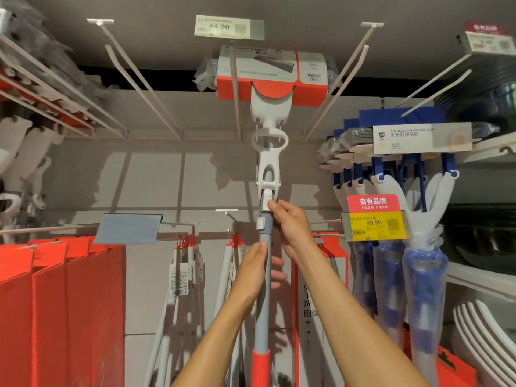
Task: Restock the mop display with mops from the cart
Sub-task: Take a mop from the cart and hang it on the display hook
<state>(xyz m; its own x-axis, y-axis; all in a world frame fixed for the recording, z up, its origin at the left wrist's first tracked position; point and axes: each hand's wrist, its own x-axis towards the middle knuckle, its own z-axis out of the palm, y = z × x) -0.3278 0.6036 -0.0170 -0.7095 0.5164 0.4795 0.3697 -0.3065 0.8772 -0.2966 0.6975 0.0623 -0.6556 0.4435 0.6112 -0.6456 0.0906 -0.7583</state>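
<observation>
Both hands raise the mop (264,247): left hand (255,270) wraps the pole, right hand (289,223) pinches its collar, steering the head toward the hook (234,88).

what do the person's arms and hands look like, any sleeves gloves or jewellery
Both forearms are bare as far as the picture shows: no sleeves come into view. The left hand and right hand wear no gloves, and no watch, bracelet or ring shows on either wrist or the visible fingers. No markings or tattoos can be made out on the arms.
</observation>
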